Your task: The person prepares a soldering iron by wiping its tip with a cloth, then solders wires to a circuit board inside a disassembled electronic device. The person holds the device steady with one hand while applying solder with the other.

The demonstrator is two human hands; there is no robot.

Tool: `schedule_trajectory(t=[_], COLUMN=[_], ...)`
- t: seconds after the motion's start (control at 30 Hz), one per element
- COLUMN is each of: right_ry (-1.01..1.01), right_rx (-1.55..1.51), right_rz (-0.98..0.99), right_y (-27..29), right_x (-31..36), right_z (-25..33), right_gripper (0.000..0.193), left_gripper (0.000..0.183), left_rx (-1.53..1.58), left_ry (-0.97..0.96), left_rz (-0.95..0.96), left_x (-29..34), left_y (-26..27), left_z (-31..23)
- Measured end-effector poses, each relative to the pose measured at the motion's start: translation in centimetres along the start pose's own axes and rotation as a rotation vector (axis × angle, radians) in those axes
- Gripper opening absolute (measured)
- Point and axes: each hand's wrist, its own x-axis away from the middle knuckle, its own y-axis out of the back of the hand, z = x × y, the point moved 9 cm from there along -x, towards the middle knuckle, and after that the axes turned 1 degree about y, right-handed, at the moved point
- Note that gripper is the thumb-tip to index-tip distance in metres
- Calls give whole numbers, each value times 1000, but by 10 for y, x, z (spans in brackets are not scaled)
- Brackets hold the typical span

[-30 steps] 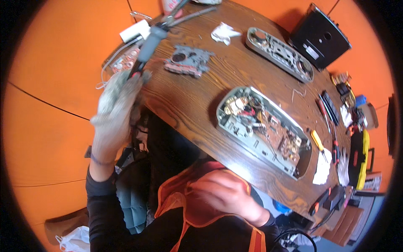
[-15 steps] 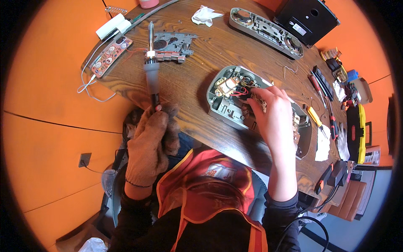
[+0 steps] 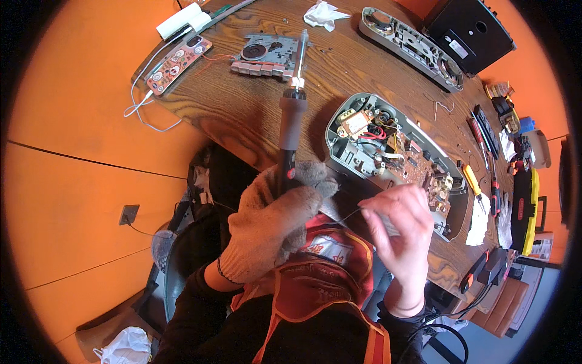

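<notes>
A: How many hands are in view, and what is each doing?

B: Two. The left hand point(image 3: 276, 227), in a knitted grey work glove, has its fingers closed round the handle of a soldering iron point(image 3: 291, 124). The right hand point(image 3: 400, 227) is bare, its thumb and fingers pinched shut on a thin wire point(image 3: 347, 215) that runs left toward the glove.

A: Just one iron?

B: One. It sits over the near edge of the wooden table point(image 3: 242, 115), left of centre.

A: Which way does it lie?

B: Its long axis runs near to far, almost straight up the picture, leaning slightly right. The handle is near, in the glove; the metal tip points far, toward a grey metal mechanism point(image 3: 267, 54).

A: What else can you count on the table?

B: Two long open device shells: one with a brown circuit board point(image 3: 394, 158) just right of the iron, and an emptier one point(image 3: 409, 36) at the far side. One black box point(image 3: 470, 33) at the far right. One phone in a patterned case point(image 3: 177, 64) at the far left, with a white cable. One crumpled white tissue point(image 3: 324, 12) at the far edge. At the right rim lies a row of hand tools, a yellow-handled screwdriver point(image 3: 471, 180) among them; their number I cannot tell.
</notes>
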Motion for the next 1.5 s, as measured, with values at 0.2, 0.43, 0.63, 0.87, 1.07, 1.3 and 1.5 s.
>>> schedule_trajectory(t=[0.2,0.43,0.63,0.87,1.07,1.3,1.5], right_ry=[13,10,7,111,143,111,178], right_rx=[1,11,153,209,185,-19,52], right_rz=[45,-99,-118,-39,-127,-220,-105], right_y=[-9,-2,-5,-30,-26,-27,-44], right_x=[7,9,11,10,7,7,9], right_z=[9,9,11,37,40,32,43], right_gripper=[14,17,20,31,27,22,22], left_gripper=[21,14,16,19,14,9,18], left_rx=[-61,10,107,207,232,143,229], left_ry=[130,56,-37,-37,-8,-81,-200], left_rz=[-84,-55,-143,-138,-112,-71,-173], left_x=[-2,-4,-2,-1,2,-7,-8], left_y=[4,4,11,12,1,3,15], left_z=[12,-1,-1,3,-1,-3,5])
